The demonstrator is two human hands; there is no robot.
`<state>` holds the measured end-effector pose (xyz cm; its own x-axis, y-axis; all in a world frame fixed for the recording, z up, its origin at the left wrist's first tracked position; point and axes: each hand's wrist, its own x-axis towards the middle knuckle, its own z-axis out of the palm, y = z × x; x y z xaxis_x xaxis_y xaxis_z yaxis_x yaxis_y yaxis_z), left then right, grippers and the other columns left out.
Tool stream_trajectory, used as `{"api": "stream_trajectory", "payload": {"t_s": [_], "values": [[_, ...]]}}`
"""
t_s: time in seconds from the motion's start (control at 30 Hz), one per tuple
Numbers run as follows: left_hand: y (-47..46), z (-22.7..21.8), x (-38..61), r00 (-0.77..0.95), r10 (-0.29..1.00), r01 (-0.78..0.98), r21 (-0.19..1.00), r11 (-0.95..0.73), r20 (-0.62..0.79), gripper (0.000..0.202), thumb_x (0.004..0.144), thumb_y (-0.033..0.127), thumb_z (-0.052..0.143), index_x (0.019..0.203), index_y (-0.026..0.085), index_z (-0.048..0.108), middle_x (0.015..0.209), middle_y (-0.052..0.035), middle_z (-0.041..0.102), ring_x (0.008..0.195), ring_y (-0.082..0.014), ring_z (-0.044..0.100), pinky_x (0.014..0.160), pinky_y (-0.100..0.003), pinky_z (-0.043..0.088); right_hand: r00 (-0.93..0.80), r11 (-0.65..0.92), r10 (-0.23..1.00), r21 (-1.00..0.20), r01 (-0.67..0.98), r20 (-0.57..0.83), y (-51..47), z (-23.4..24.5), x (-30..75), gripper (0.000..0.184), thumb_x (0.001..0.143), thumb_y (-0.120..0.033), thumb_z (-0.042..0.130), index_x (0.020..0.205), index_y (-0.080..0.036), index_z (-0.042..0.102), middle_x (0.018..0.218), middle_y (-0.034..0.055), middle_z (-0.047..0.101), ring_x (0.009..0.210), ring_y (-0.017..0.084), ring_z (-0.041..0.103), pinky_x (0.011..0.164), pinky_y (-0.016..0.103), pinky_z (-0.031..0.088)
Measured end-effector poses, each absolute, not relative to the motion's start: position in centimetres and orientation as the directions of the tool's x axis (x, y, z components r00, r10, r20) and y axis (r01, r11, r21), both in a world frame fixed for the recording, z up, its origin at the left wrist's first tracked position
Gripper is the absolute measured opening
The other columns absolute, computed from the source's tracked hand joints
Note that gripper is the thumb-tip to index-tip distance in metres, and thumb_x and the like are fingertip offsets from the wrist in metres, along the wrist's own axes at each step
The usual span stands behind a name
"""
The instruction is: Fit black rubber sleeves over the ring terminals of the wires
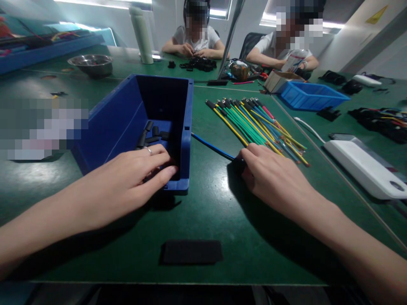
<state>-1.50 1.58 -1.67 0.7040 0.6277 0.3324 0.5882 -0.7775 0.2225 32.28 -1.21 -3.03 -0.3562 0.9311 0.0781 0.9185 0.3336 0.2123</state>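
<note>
While the left hand (pixel 140 173) dips its fingers into the blue bin (pixel 127 123) of little black tubes (pixel 152 134) mid-worktop, the right hand (pixel 270 173) pinches the blue wire (pixel 211 147), which could slip if the pinch loosens.

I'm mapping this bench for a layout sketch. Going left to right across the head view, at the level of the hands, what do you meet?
Left hand → blue bin → blue wire → right hand → bundle of coloured wires → white device.
</note>
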Motion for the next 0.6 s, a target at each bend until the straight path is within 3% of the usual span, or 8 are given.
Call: {"api": "stream_trajectory", "payload": {"t_s": [0.1, 0.2, 0.27, 0.37, 0.43, 0.5, 0.6], "values": [[1.5, -1.4, -1.3, 0.691, 0.670, 0.598, 0.307, -0.740, 0.270, 0.058, 0.123, 0.061, 0.040, 0.106, 0.027, 0.083, 0.106, -0.0022, 0.089, 0.096, -0.0259, 0.085, 0.080, -0.033, 0.065, -0.362, 0.335, 0.927, 0.221, 0.916, 0.094, -1.2, -3.2, 32.1, 0.014, 0.099, -0.015, 0.055, 0.097, -0.016, 0.069, 0.096, 0.0130, 0.068, 0.086, 0.024, 0.062, 0.070, 0.035, 0.040], [1.4, -1.3, -1.1, 0.704, 0.692, 0.597, 0.395, -0.698, 0.159, 0.058, 0.122, 0.053, 0.039, 0.093, 0.026, 0.080, 0.091, -0.0008, 0.086, 0.077, -0.0233, 0.081, 0.068, -0.032, 0.058, -0.439, 0.410, 0.883, 0.180, 0.894, 0.165, -1.0, -4.2, 32.1, 0.030, 0.107, -0.017, 0.049, 0.119, -0.012, 0.076, 0.116, 0.0168, 0.075, 0.099, 0.027, 0.069, 0.077, 0.038, 0.053], [1.5, -1.2, -0.9, 0.699, 0.703, 0.595, 0.437, -0.675, 0.133, 0.059, 0.121, 0.052, 0.038, 0.090, 0.026, 0.080, 0.088, -0.0009, 0.086, 0.075, -0.0238, 0.080, 0.067, -0.033, 0.056, -0.529, 0.516, 0.818, 0.120, 0.848, 0.226, -0.7, -5.1, 32.1, 0.048, 0.110, -0.016, 0.045, 0.150, -0.008, 0.070, 0.147, 0.0182, 0.073, 0.120, 0.029, 0.071, 0.095, 0.041, 0.063], [1.4, -0.8, -0.7, 0.682, 0.726, 0.610, 0.479, -0.631, 0.088, 0.058, 0.117, 0.052, 0.039, 0.081, 0.025, 0.076, 0.083, -0.0009, 0.084, 0.071, -0.0221, 0.078, 0.065, -0.032, 0.052, -0.622, 0.644, 0.720, 0.036, 0.764, 0.308, -0.3, -6.1, 31.8, 0.055, 0.113, -0.013, 0.043, 0.164, -0.003, 0.062, 0.170, 0.0179, 0.060, 0.146, 0.029, 0.065, 0.118, 0.044, 0.063], [1.2, -0.5, -0.6, 0.684, 0.726, 0.613, 0.481, -0.626, 0.072, 0.056, 0.114, 0.050, 0.040, 0.072, 0.024, 0.067, 0.075, -0.0007, 0.079, 0.065, -0.0195, 0.071, 0.060, -0.030, 0.045, -0.646, 0.684, 0.686, 0.006, 0.729, 0.336, -0.3, -6.2, 31.6, 0.053, 0.113, -0.012, 0.045, 0.161, -0.001, 0.065, 0.167, 0.0188, 0.063, 0.146, 0.029, 0.066, 0.119, 0.045, 0.064], [0.8, -0.2, -0.5, 0.683, 0.728, 0.623, 0.468, -0.627, 0.066, 0.054, 0.113, 0.047, 0.042, 0.071, 0.023, 0.064, 0.074, -0.0003, 0.077, 0.065, -0.0172, 0.068, 0.060, -0.030, 0.041, -0.647, 0.690, 0.680, -0.002, 0.724, 0.345, -0.3, -5.9, 31.5, 0.051, 0.112, -0.010, 0.047, 0.157, -0.001, 0.068, 0.156, 0.0186, 0.071, 0.135, 0.029, 0.071, 0.111, 0.045, 0.068], [0.3, 0.0, -0.5, 0.619, 0.780, 0.662, 0.474, -0.581, 0.092, 0.044, 0.113, 0.046, 0.051, 0.087, 0.023, 0.077, 0.085, 0.0023, 0.082, 0.071, -0.0144, 0.071, 0.066, -0.028, 0.044, -0.619, 0.662, 0.700, 0.002, 0.750, 0.356, -0.5, -5.2, 31.4, 0.048, 0.109, -0.005, 0.048, 0.149, -0.004, 0.074, 0.128, 0.0152, 0.079, 0.106, 0.026, 0.076, 0.085, 0.040, 0.069]]}}
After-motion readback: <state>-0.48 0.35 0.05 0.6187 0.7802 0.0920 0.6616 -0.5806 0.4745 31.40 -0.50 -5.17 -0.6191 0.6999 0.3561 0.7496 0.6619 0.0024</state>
